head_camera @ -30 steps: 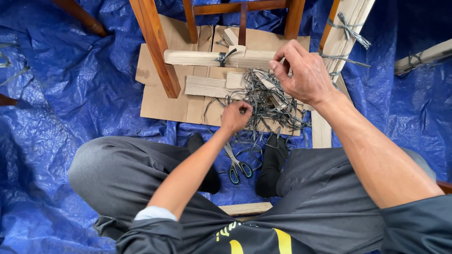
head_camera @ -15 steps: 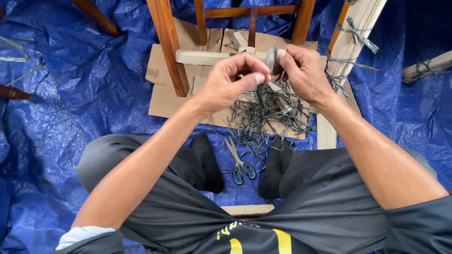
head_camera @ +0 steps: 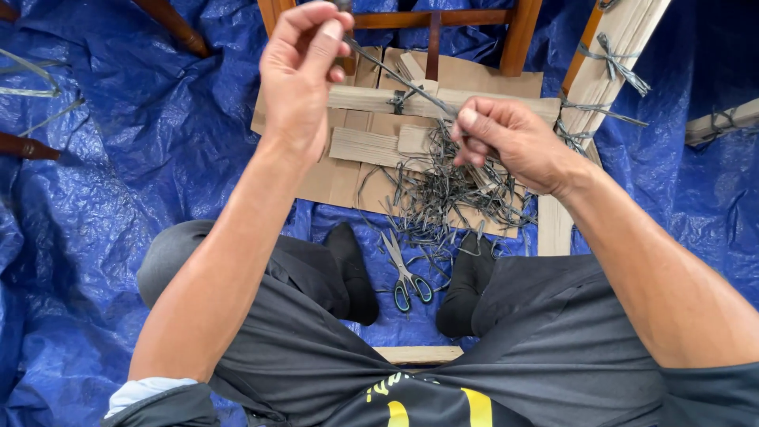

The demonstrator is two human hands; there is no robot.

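Note:
My left hand [head_camera: 300,71] is raised near the top of the view, fingers pinched on one end of a thin grey strip [head_camera: 395,79]. My right hand [head_camera: 510,142] pinches the same strip lower down, so it runs taut between both hands. Beneath them a pile of short grey strips [head_camera: 443,198] lies on a sheet of cardboard [head_camera: 332,178]. Blue-handled scissors [head_camera: 405,273] rest on the blue tarp [head_camera: 118,174] between my feet.
Wooden chair legs and rungs [head_camera: 518,32] stand at the top. Wooden slats tied with grey strips [head_camera: 609,63] lean at the right, and another slat [head_camera: 371,99] lies across the cardboard. A small board [head_camera: 419,354] sits at my lap. Dark wooden legs [head_camera: 174,28] are at the left.
My left hand rose from the pile to the top of the view, drawing a grey strip out taut. My right hand came down a little and holds the strip's other end.

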